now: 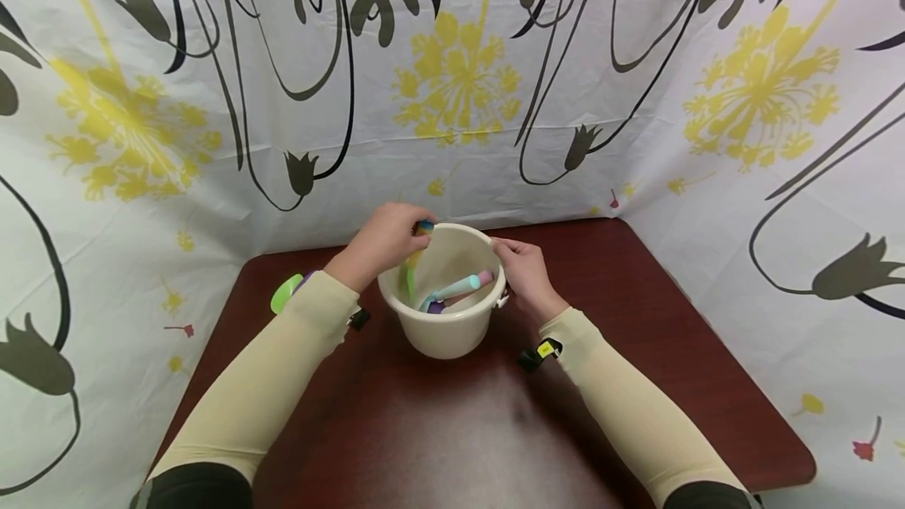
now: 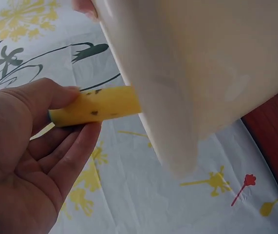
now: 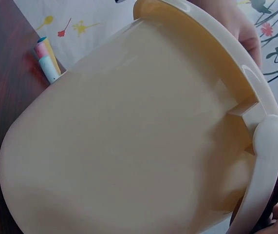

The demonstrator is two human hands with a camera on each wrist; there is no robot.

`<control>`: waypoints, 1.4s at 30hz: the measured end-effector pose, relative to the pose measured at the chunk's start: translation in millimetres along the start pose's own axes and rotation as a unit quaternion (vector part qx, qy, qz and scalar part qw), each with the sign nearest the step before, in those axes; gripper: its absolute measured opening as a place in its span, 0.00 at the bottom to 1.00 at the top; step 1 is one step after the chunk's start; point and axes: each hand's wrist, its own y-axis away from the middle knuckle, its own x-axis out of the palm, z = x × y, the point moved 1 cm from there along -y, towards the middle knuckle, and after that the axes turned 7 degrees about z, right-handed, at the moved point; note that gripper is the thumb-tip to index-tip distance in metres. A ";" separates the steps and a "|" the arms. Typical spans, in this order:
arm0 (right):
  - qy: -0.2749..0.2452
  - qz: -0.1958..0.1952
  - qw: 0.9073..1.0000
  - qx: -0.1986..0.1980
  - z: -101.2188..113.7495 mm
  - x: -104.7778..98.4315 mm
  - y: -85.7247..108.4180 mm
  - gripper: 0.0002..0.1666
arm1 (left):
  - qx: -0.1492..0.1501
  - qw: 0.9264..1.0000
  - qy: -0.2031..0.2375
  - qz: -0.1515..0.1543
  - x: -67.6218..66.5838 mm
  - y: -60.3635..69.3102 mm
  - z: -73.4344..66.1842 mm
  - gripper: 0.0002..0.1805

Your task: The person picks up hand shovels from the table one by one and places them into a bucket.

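My left hand is over the left side of a cream plastic bucket. It pinches the yellow handle of a plastic toy between thumb and fingers. In the head view this handled toy has a blue end, and its green lower part reaches down inside the bucket. My right hand grips the rim at the right, near the bucket's white carrying handle. Within the bucket lie a light blue handled toy with a pink end and a purple piece. Their lower parts are hard to make out.
The bucket stands on a dark red-brown table. Left of it, partly behind my left arm, lies a light green toy with purple beside it. The right wrist view shows handles past the bucket. A flower-patterned curtain surrounds the table.
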 end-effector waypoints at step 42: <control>-0.007 0.005 1.000 0.004 -1.2 -0.9 0.5 0.20 | 0.044 0.980 -0.043 0.189 15.8 -64.3 4.1 0.15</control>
